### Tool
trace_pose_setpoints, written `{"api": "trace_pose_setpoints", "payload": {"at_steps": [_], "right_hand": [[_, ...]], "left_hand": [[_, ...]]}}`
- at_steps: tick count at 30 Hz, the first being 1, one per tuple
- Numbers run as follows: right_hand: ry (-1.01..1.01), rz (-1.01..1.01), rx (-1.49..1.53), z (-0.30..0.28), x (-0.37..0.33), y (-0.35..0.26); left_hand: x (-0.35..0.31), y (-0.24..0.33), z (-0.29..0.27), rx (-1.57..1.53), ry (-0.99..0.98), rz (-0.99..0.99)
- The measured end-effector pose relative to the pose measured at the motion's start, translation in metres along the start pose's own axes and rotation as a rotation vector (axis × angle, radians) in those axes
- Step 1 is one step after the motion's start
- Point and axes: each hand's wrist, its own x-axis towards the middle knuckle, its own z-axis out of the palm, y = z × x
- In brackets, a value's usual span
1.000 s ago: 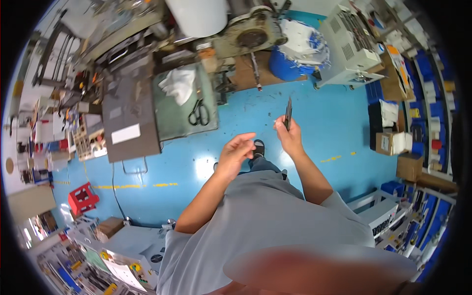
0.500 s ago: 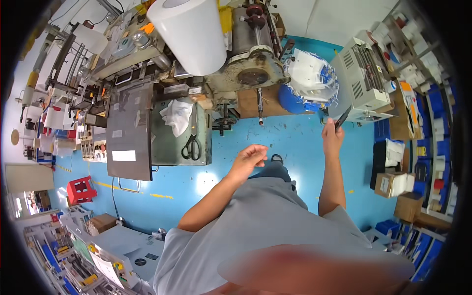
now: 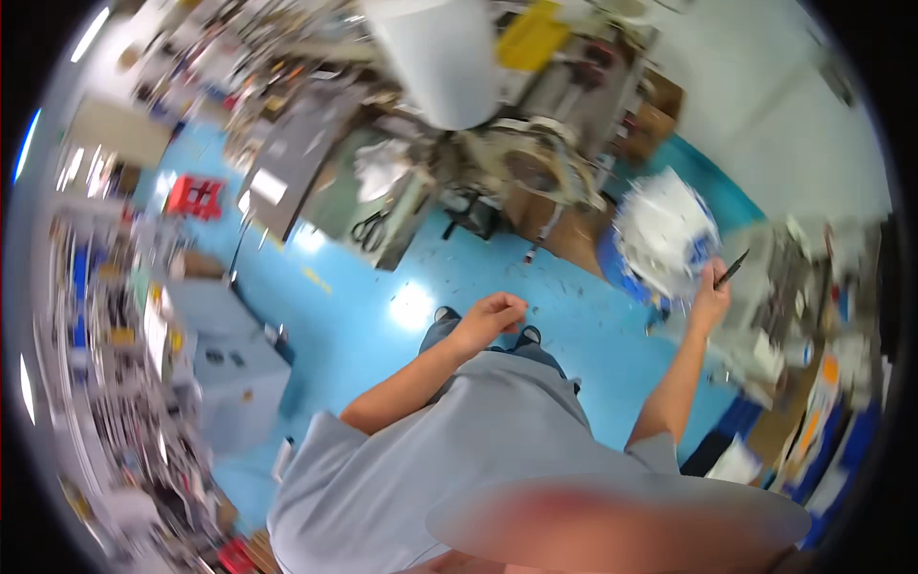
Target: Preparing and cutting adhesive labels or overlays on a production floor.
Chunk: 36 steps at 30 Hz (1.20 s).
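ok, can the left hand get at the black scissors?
Probably not without a lean or step: left hand is over the blue floor, short of the scissors, though nothing seems to block them.

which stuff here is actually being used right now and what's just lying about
Seemingly in use:
- slim dark tool, held in the right hand

Seemingly just lying about:
- black-handled scissors and crumpled white cloth, both on the green worktop
- red stool on the floor

The left hand is curled; I can't tell if it holds anything.
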Motion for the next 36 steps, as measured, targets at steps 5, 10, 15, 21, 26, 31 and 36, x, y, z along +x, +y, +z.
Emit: {"api": "trace_pose_setpoints", "payload": {"at_steps": [5,10,15,21,26,31,36], "right_hand": [[-0.098,0.108,0.053,-0.002,0.035,0.101],[-0.409,0.355,0.328,0.039,-0.077,0.071],[-1.006,0.410,0.327,0.109,-0.198,-0.019],[-1.311,0.295,0.274,0.199,-0.260,-0.129],[-1.386,-0.152,0.226,0.289,-0.305,-0.190],[-1.269,-0.416,-0.102,0.409,-0.369,-0.259],[-1.005,-0.547,-0.432,0.505,-0.407,-0.292]], "left_hand": [[-0.004,-0.008,0.009,-0.024,0.052,0.081],[-0.016,-0.008,-0.006,-0.087,0.196,0.115],[-0.032,0.005,-0.042,0.014,0.271,0.166],[-0.066,0.038,-0.118,0.366,0.640,0.368],[-0.105,0.078,-0.260,0.997,1.007,0.797],[-0.134,0.116,-0.401,1.018,1.070,0.750],[-0.116,0.155,-0.482,1.397,0.737,0.805]]}}
